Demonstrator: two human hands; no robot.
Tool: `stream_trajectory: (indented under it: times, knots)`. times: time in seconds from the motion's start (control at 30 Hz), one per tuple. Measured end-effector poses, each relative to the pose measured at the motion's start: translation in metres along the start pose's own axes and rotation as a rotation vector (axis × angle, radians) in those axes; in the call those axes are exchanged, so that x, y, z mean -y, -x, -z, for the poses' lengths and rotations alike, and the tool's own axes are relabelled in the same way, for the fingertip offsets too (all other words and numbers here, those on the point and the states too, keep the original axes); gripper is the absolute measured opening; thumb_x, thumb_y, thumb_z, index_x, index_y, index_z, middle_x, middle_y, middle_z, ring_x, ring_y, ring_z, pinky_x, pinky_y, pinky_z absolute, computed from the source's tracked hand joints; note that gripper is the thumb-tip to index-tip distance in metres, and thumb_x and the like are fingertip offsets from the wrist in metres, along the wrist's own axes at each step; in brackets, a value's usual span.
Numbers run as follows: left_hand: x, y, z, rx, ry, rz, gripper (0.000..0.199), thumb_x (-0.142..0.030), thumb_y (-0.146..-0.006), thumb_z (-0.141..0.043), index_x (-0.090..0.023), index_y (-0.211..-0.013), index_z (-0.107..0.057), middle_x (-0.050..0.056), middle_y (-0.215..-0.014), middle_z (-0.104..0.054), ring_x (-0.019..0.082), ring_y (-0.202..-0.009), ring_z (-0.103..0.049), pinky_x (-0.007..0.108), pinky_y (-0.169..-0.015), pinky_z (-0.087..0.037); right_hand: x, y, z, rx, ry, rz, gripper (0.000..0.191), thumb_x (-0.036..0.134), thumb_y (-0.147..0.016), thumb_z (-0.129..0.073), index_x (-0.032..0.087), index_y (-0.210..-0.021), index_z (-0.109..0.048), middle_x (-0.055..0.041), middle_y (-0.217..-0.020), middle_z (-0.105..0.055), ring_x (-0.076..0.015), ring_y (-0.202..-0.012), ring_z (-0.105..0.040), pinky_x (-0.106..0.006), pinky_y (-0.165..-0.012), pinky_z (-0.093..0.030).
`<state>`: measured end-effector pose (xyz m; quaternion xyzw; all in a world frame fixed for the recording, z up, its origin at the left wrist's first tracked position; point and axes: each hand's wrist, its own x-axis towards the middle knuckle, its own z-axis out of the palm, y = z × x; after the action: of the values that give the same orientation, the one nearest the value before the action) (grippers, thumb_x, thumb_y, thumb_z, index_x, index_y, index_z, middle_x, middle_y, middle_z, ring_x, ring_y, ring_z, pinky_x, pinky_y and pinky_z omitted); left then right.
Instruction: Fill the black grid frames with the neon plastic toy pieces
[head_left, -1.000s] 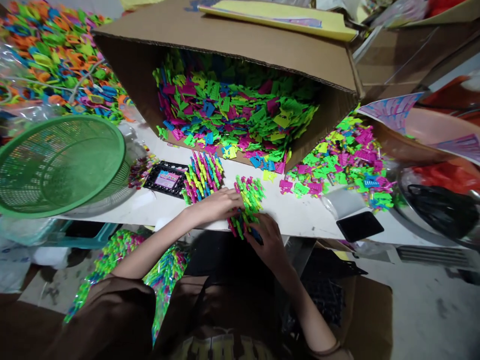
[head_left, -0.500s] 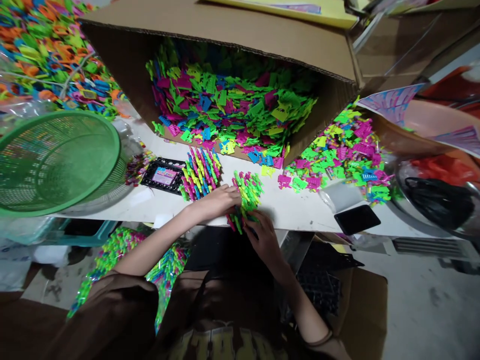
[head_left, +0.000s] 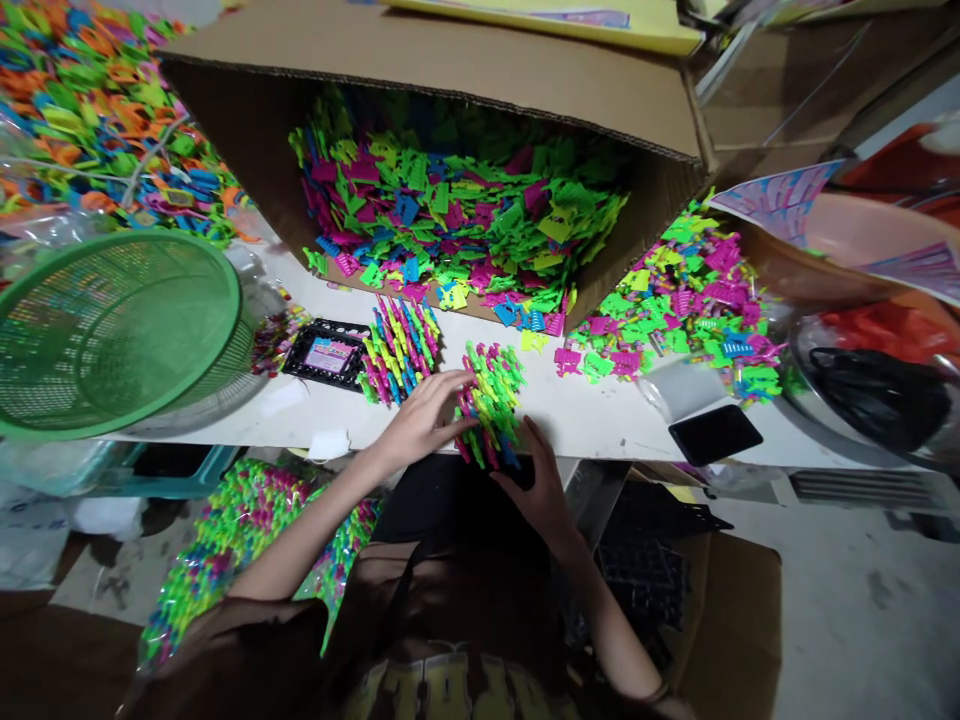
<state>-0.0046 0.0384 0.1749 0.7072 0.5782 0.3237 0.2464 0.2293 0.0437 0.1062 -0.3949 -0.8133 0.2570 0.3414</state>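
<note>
A block of small bright plastic pieces (head_left: 491,400), green, yellow, pink and blue, stands in rows at the front edge of the table. My left hand (head_left: 429,415) is at its left side, fingers and thumb spread, the tips touching or very close to the pieces. On the right, my right hand (head_left: 538,490) has its thumb and fingers apart beside the block's near end, with no piece visible in it. A second block of stacked pieces (head_left: 401,350) lies just beyond my left hand, next to a black frame with a printed card (head_left: 328,354).
A cardboard box (head_left: 450,75) full of loose plastic pieces lies open toward me. The green basket (head_left: 238,340) is at left, a loose pile (head_left: 675,290) at right. A phone (head_left: 715,435) rests near the table edge. Filled clear bags (head_left: 232,530) hang below.
Both hands have loosened and drawn apart from the block. My left thumb now shows apart from its fingers, and the block's near end is more exposed.
</note>
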Motion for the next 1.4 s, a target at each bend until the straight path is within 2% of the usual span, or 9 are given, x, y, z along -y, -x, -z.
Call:
stream_trajectory:
  times: [0.07, 0.1, 0.23, 0.37, 0.6, 0.8, 1.0, 1.23, 1.4]
  knots:
    - [-0.001, 0.016, -0.024, -0.258, 0.202, 0.23, 0.05, -0.045, -0.095, -0.042, -0.024, -0.14, -0.036, 0.012, -0.146, -0.045, 0.024, -0.133, -0.044, 0.043, -0.109, -0.036, -0.004, 0.005, -0.004, 0.035, 0.002, -0.022, 0.074, 0.037, -0.087, -0.061, 0.026, -0.15, -0.023, -0.0128, -0.146, -0.046, -0.026, -0.136, -0.044, -0.045, -0.108, -0.046]
    - [-0.001, 0.022, -0.037, -0.319, 0.301, 0.332, 0.051, -0.047, -0.097, -0.034, -0.023, -0.142, -0.033, 0.013, -0.149, -0.041, 0.024, -0.134, -0.044, 0.043, -0.109, -0.037, -0.006, 0.007, -0.006, 0.046, -0.001, -0.021, 0.072, 0.036, -0.089, -0.059, 0.026, -0.15, -0.023, -0.0126, -0.145, -0.048, -0.0254, -0.134, -0.046, -0.043, -0.107, -0.047]
    - [-0.002, 0.034, -0.085, -0.391, 0.533, 0.556, 0.063, -0.057, -0.095, -0.028, -0.022, -0.147, -0.027, 0.011, -0.157, -0.03, 0.024, -0.143, -0.031, 0.042, -0.116, -0.03, -0.011, 0.007, -0.011, 0.052, -0.017, 0.001, 0.064, 0.032, -0.092, -0.053, 0.026, -0.15, -0.027, -0.0114, -0.142, -0.052, -0.0244, -0.131, -0.05, -0.041, -0.104, -0.049]
    - [-0.005, 0.038, -0.105, -0.418, 0.564, 0.63, 0.069, -0.063, -0.092, -0.028, -0.024, -0.148, -0.025, 0.008, -0.158, -0.027, 0.022, -0.146, -0.021, 0.039, -0.119, -0.025, -0.01, 0.006, -0.01, 0.072, -0.025, 0.016, 0.062, 0.03, -0.093, -0.051, 0.028, -0.15, -0.025, -0.0106, -0.144, -0.05, -0.0231, -0.132, -0.05, -0.04, -0.104, -0.049]
    - [-0.002, 0.069, -0.112, -0.472, 0.569, 0.55, 0.075, -0.069, -0.089, -0.025, -0.023, -0.149, -0.023, 0.011, -0.156, -0.03, 0.024, -0.144, -0.028, 0.04, -0.118, -0.026, -0.026, 0.012, -0.021, 0.045, -0.061, -0.055, 0.07, 0.037, -0.086, -0.063, 0.025, -0.147, -0.03, -0.0124, -0.136, -0.056, -0.0239, -0.125, -0.056, -0.039, -0.099, -0.053]
    - [0.014, 0.093, -0.126, -0.395, 0.319, 0.539, 0.065, -0.059, -0.083, -0.054, -0.022, -0.135, -0.039, 0.015, -0.14, -0.049, 0.029, -0.133, -0.045, 0.048, -0.113, -0.033, -0.047, 0.004, -0.034, 0.122, -0.022, 0.007, 0.025, 0.024, -0.089, -0.057, 0.023, -0.112, -0.067, -0.0086, -0.107, -0.07, -0.023, -0.102, -0.066, -0.039, -0.088, -0.057]
    - [0.028, 0.085, -0.129, -0.464, 0.166, 0.59, 0.045, -0.038, -0.079, -0.065, -0.022, -0.118, -0.05, 0.01, -0.112, -0.062, 0.024, -0.105, -0.06, 0.044, -0.096, -0.047, -0.05, -0.007, -0.04, 0.187, -0.021, 0.095, 0.02, 0.021, -0.092, -0.054, 0.024, -0.099, -0.073, -0.005, -0.094, -0.073, -0.0201, -0.091, -0.065, -0.034, -0.078, -0.057]
    - [0.044, 0.068, -0.114, -0.279, 0.182, 0.621, 0.01, -0.026, -0.068, -0.069, -0.019, -0.072, -0.063, 0.005, -0.085, -0.069, 0.026, -0.09, -0.063, 0.042, -0.083, -0.053, -0.053, -0.004, -0.045, 0.284, -0.028, 0.117, 0.022, 0.018, -0.091, -0.055, 0.026, -0.103, -0.071, -0.0036, -0.097, -0.071, -0.019, -0.094, -0.063, -0.034, -0.081, -0.056]
    - [0.051, 0.062, -0.104, -0.207, 0.216, 0.619, 0.012, -0.024, -0.062, -0.07, -0.02, -0.057, -0.061, 0.004, -0.069, -0.07, 0.026, -0.083, -0.067, 0.039, -0.079, -0.056, -0.052, -0.004, -0.046, 0.333, 0.022, 0.14, 0.017, 0.017, -0.089, -0.057, 0.024, -0.097, -0.071, -0.0039, -0.092, -0.069, -0.0192, -0.09, -0.062, -0.034, -0.081, -0.056]
